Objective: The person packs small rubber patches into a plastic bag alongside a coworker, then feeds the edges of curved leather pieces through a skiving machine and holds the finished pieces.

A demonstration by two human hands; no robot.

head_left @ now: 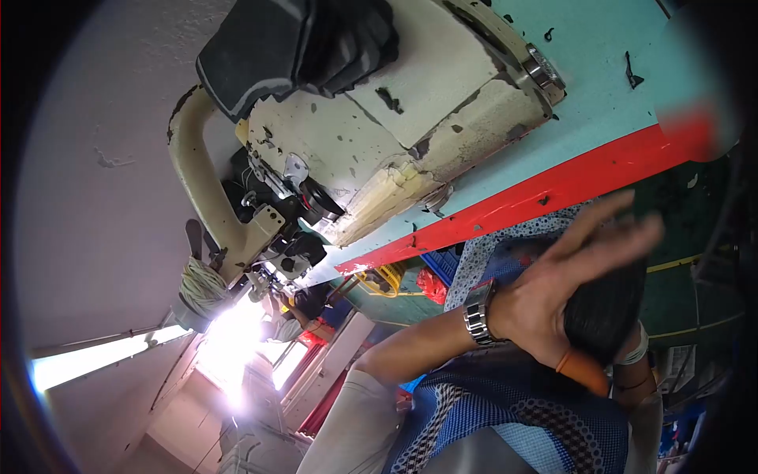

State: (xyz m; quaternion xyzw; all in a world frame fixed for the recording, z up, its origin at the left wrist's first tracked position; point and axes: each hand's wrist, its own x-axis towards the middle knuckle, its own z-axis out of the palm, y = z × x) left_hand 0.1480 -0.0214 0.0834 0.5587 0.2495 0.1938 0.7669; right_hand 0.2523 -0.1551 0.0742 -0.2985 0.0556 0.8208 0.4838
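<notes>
My left hand (545,304), with a metal watch (478,314) at the wrist, is stretched out with its fingers spread and blurred by motion. An orange finger cover (583,374) sits on what appears to be its thumb. Just behind this hand is a dark ribbed piece of fabric (608,308) above my lap. My right hand (629,347) is beside that fabric and mostly hidden by it; only the part near the wrist shows, with a pale band on it. Its fingers are out of sight.
A worn cream sewing machine (442,118) stands on a pale green table with a red edge (505,209). Dark grey cut pieces (300,55) lie on the machine. Black scraps (632,73) dot the tabletop. A yellow basket (383,279) stands beyond. Another person (288,324) is in the background.
</notes>
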